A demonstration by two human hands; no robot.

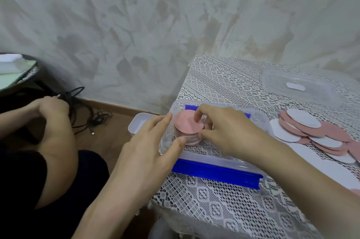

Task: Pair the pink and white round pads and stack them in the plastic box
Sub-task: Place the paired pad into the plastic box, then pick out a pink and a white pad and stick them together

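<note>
A clear plastic box with blue clasps stands on the lace-covered table. In its left end sits a stack of pads with a pink one on top. My left hand lies at the box's left wall, fingers straight, thumb touching the stack's side. My right hand reaches over the box, its fingers curled and pinching the right edge of the stack. A loose heap of pink and white pads lies on the table to the right of the box.
The box's clear lid lies at the back right of the table. A small white tray sits past the table's left edge. Another person sits at the left, hand near black cables on the floor. A wall is close behind.
</note>
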